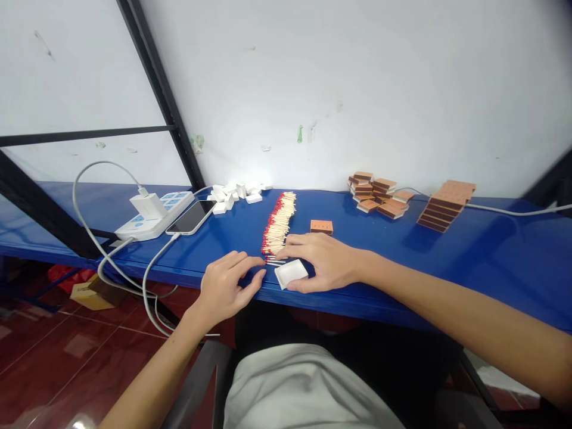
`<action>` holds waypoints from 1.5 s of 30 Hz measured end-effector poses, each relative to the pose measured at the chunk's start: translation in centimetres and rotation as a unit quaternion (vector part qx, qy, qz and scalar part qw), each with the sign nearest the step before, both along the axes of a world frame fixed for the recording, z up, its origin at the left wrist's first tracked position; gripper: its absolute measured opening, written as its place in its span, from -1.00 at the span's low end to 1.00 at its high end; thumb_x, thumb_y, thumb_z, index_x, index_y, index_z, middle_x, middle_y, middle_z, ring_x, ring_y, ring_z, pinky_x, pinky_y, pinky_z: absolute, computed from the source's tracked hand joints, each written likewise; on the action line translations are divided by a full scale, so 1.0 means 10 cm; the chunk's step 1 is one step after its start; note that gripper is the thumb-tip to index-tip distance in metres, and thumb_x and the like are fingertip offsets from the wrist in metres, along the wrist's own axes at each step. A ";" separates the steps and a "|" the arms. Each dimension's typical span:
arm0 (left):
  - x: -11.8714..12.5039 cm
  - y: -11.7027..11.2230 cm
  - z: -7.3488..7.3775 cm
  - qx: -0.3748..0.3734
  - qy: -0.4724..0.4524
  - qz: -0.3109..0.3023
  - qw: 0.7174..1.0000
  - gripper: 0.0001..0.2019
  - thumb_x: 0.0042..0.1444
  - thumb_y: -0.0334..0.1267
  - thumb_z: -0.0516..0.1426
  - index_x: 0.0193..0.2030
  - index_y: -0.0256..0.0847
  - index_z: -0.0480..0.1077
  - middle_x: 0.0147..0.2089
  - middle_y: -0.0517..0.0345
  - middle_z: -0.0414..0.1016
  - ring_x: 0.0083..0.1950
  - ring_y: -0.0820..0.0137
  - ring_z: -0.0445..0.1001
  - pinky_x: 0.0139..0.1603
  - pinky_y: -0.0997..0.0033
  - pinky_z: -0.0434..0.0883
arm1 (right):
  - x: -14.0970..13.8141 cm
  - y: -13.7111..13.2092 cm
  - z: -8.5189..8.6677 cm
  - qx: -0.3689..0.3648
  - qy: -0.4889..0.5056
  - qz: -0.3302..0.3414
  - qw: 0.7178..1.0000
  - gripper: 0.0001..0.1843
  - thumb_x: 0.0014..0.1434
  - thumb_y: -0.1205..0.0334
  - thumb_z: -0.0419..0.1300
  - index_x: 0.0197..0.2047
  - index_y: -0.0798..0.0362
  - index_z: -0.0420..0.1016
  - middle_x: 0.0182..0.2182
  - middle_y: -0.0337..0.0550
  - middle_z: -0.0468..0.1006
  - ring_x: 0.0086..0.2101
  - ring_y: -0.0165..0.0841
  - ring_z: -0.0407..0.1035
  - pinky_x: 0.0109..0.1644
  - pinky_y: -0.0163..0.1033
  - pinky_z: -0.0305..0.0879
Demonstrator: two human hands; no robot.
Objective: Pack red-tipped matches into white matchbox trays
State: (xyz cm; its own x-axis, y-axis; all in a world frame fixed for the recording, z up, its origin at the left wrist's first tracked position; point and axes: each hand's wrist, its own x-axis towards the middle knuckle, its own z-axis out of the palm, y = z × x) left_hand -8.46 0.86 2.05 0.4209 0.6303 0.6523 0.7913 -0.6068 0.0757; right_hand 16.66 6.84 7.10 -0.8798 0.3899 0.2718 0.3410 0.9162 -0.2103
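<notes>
A long row of matches point(277, 223) with red heads to the left lies on the blue table. My left hand point(230, 283) is at the red-head side of the row's near end, thumb and index finger apart, with nothing seen between them. My right hand point(324, 262) curls around an open white matchbox tray point(291, 273) at the table's front edge. Its thumb rests against the tray, while its fingertips reach over to the near matches. The tray's inside looks bare; its right side is partly hidden by the hand. Behind the right hand lies an orange matchbox point(322, 226).
White matchbox trays point(230, 195) are heaped by the wall. Matchboxes are piled point(379, 193) at the back right, beside a neat stack point(447, 205). A phone point(192, 217) and power strip point(156, 217) with cables stand left, near a black metal frame point(165, 89).
</notes>
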 end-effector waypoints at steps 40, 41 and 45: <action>-0.04 0.06 -0.08 0.067 0.026 -0.041 0.997 -0.81 0.35 -0.22 0.13 -0.08 -0.20 0.57 -0.34 0.14 0.49 -0.38 0.42 0.34 -0.31 0.41 0.28 | 0.06 0.09 0.07 0.025 0.123 0.126 0.984 -0.69 0.07 0.08 0.05 -0.16 0.08 0.35 -0.33 -0.08 0.42 -0.34 -0.24 0.26 -0.22 -0.14 0.18; -0.03 0.06 -0.08 0.067 0.025 -0.042 0.997 -0.81 0.35 -0.22 0.13 -0.09 -0.20 0.56 -0.34 0.15 0.49 -0.38 0.42 0.33 -0.31 0.41 0.28 | 0.07 0.11 0.07 0.037 0.153 0.134 0.978 -0.71 0.08 0.08 0.01 -0.20 0.06 0.33 -0.37 -0.10 0.40 -0.37 -0.24 0.24 -0.25 -0.14 0.17; -0.02 0.06 -0.07 0.072 0.027 -0.043 0.996 -0.81 0.34 -0.23 0.13 -0.09 -0.21 0.56 -0.35 0.15 0.48 -0.38 0.41 0.33 -0.32 0.40 0.28 | 0.08 0.11 0.04 0.095 0.203 0.121 0.967 -0.78 0.07 0.09 0.01 -0.28 0.02 0.30 -0.46 -0.16 0.35 -0.44 -0.27 0.19 -0.31 -0.15 0.12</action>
State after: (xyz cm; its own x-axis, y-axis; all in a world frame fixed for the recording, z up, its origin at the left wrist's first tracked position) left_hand -8.66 1.41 1.36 0.5061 0.4918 0.7085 0.7359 -0.6746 -0.0575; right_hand 17.46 7.91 7.52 -0.7444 0.0955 0.6608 0.0374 0.9941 -0.1015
